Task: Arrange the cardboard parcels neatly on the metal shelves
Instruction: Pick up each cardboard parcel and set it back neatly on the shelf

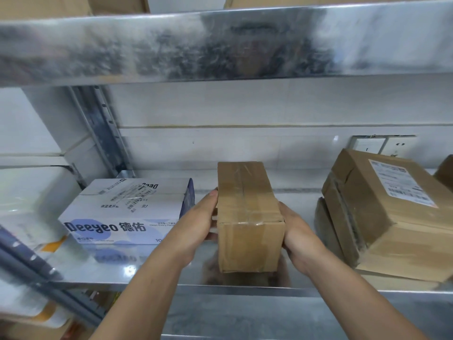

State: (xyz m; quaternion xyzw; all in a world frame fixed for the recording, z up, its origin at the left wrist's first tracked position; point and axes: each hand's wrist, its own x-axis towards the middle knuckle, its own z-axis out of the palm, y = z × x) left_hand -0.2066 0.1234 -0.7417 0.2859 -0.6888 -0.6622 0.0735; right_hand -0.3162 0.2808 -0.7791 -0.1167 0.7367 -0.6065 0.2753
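Observation:
A narrow brown taped cardboard parcel (248,217) stands lengthwise in the middle of the shiny metal shelf (171,266), its short end facing me. My left hand (198,224) holds its left side, thumb along the upper edge. My right hand (295,231) holds its right side. To the left lies a white and blue printed carton (127,212). On the right a larger brown parcel (389,212) with a shipping label sits tilted on a flatter brown parcel (326,224).
The shelf above (220,45) hangs low over this level, with cartons on it. A grey upright post (98,128) stands at the back left. Wall sockets (382,144) sit behind the right parcels. White packages (27,212) fill the neighbouring rack at left.

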